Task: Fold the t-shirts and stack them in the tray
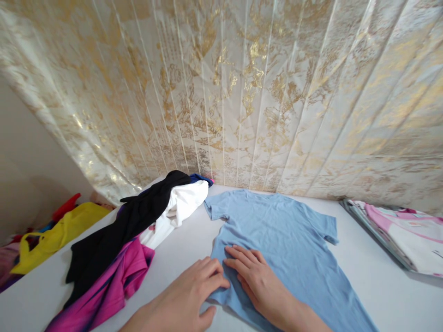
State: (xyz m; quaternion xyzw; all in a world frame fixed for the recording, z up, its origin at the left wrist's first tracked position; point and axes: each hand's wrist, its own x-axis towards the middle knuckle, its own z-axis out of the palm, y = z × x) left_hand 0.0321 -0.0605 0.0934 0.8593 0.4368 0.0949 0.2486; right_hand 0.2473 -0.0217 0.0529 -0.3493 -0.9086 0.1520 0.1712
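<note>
A light blue short-sleeved T-shirt (277, 235) lies spread on the white table, its neckline towards the curtain and its lower part running out of view at the bottom. My right hand (256, 281) rests flat on the shirt's left side, fingers stretched out and holding nothing. Just left of it, my left hand (190, 293) touches the shirt's left edge with bent fingertips. Its thumb stands apart from the fingers, over the tabletop. Small wrinkles cross the fabric around both hands.
Left on the table (188, 244) lies a loose heap with a black garment (128, 226), a white one (183, 203) and a magenta one (110, 286). Beyond the left edge is yellow clothing (65, 230). Folded clothes (411, 235) are stacked at right. A gold-patterned curtain (242, 92) hangs behind.
</note>
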